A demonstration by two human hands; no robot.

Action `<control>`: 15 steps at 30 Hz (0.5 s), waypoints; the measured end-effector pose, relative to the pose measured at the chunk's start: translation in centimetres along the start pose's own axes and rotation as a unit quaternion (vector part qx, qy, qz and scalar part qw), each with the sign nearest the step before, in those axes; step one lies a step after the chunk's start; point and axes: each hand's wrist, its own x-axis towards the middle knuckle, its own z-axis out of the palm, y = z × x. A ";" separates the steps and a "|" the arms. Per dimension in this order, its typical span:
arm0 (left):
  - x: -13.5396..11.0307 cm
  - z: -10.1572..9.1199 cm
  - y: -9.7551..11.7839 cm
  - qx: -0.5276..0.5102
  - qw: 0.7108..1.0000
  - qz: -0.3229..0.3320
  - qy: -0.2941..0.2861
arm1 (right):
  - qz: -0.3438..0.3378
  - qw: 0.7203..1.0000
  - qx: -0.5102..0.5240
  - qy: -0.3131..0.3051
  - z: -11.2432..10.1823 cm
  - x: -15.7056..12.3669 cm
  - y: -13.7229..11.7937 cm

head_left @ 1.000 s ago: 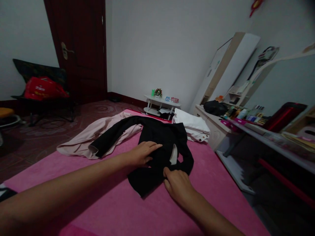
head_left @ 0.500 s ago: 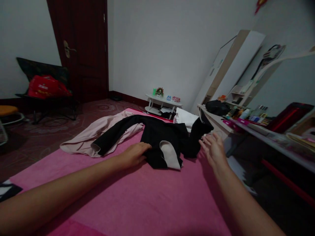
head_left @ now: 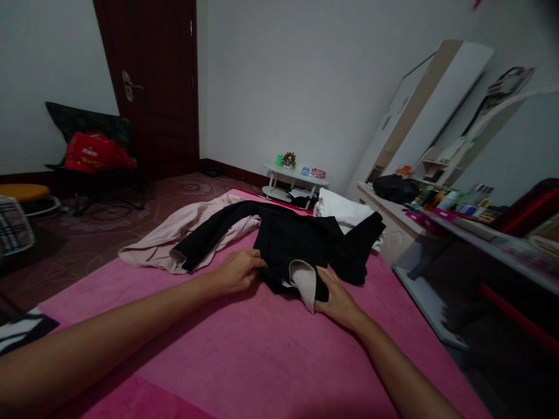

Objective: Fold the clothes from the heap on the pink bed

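Observation:
A black long-sleeved top (head_left: 297, 233) with a pale lining lies spread on the pink bed cover (head_left: 271, 349). Its collar, showing the light inner side, faces me. My left hand (head_left: 239, 270) pinches the left edge of the top near the collar. On the other side, my right hand (head_left: 338, 299) grips the fabric beside the collar, thumb and fingers closed round it. One sleeve stretches left across a pale pink garment (head_left: 152, 241); the other sleeve is bent at the right, in front of folded white cloth (head_left: 345, 206).
A dressing table (head_left: 384, 203) with bottles and a black bag stands along the right. Behind the bed is a small white side table (head_left: 292, 173). At the left are a folding chair with a red bag (head_left: 98, 152) and a yellow stool (head_left: 24, 192).
My right hand has moved left and down from the right sleeve to the collar and closed on the fabric. That sleeve now lies flatter. My left hand keeps its hold.

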 end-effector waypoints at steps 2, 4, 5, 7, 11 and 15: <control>0.3 -0.2 0.3 -0.010 1.000 -0.007 0.012 | -0.011 1.000 -0.001 0.009 0.1 0.3 0.3; 0.6 -0.8 0.6 -0.023 0.999 -0.004 0.026 | -0.013 0.999 0.030 0.016 -0.3 0.4 0.1; 0.8 -1.4 0.6 -0.028 0.999 0.000 0.037 | -0.006 0.999 0.047 0.021 -0.7 0.4 -0.3; 1.0 -3.0 0.3 -0.053 0.996 0.004 0.066 | 0.022 0.996 0.075 0.044 -2.3 -0.1 -1.6; 0.5 -7.2 -1.6 -0.212 0.968 -0.023 0.129 | 0.058 0.990 0.098 0.083 -7.3 -2.6 -4.9; -1.0 -9.4 -4.3 -0.322 0.919 -0.070 0.214 | 0.090 0.988 0.124 0.034 -11.1 -6.0 -7.2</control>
